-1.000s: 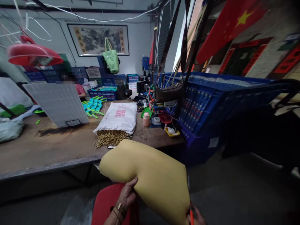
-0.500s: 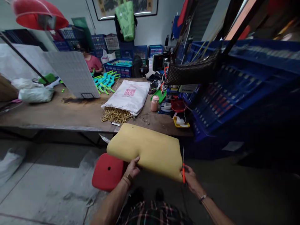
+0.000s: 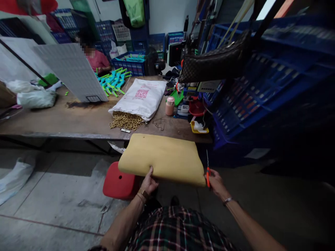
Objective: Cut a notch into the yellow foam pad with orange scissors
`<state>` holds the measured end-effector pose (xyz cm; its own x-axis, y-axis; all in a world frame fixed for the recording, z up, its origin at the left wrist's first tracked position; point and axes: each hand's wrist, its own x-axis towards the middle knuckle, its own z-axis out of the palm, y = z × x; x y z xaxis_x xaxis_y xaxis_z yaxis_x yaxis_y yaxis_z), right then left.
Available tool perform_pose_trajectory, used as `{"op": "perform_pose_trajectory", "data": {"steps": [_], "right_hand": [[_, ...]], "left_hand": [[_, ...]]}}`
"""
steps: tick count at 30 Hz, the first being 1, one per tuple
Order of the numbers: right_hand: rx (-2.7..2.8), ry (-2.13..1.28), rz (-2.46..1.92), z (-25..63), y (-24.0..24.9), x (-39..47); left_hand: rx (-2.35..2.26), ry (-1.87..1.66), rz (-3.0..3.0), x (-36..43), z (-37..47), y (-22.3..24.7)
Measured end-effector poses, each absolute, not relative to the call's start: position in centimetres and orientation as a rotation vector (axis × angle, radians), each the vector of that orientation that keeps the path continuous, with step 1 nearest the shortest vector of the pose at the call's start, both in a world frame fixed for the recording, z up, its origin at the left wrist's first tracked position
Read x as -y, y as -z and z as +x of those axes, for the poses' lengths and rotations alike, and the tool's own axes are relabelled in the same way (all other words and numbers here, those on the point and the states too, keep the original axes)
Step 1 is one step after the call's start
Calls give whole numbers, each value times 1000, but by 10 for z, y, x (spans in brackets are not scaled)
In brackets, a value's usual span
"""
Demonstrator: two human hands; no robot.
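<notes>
A wide folded sheet of tan-yellow material (image 3: 162,157) hangs before me at the table's front edge; I cannot tell whether it is thick paper or foam. My left hand (image 3: 149,183) pinches its near edge, thumb on top and fingers hidden underneath. At the sheet's right end my right hand (image 3: 216,183) is closed around orange-handled scissors (image 3: 208,177), blades pointing away from me. The right fingertips reach the sheet's near right corner, but whether they also grip it is hidden. A red stool (image 3: 119,184) stands below the sheet's left end.
On the brown table (image 3: 86,123) lies a white sack (image 3: 149,94) spilling brass-coloured rings (image 3: 127,121). A pink-lidded jar (image 3: 170,106) and a yellow tray (image 3: 199,128) stand to its right. Blue crates (image 3: 243,101) rise at right. A person (image 3: 98,62) sits across the table.
My view has tipped downward, so the table sits higher in it. The scissors have shifted slightly right relative to the sheet and lean a little left. Both hands keep their hold.
</notes>
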<state>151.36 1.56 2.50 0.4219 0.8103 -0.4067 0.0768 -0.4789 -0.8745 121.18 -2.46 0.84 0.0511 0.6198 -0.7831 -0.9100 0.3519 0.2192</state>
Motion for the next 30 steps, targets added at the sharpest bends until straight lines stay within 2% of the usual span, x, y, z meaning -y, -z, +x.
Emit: {"op": "perform_pose_trajectory", "data": {"steps": [5, 7, 15, 19, 24, 30], "right_hand": [[664, -915, -1825, 1516, -53, -6], [711, -1026, -1803, 1509, -67, 8], [1159, -1822, -1705, 1468, -96, 90], [1266, -1909, -1691, 1456, -109, 95], [1096, -2022, -1724, 1447, -113, 91], [1049, -2016, -1759, 1457, -116, 109]], "left_hand": [[-910, -1185, -397, 27, 1214, -7], [-886, -1173, -407, 28, 1217, -8], [-766, -1164, -437, 22, 1238, -20], [-738, -1159, -464, 20, 1242, -32], [-768, -1136, -496, 19, 1240, -40], [-813, -1108, -485, 17, 1237, -42]]}}
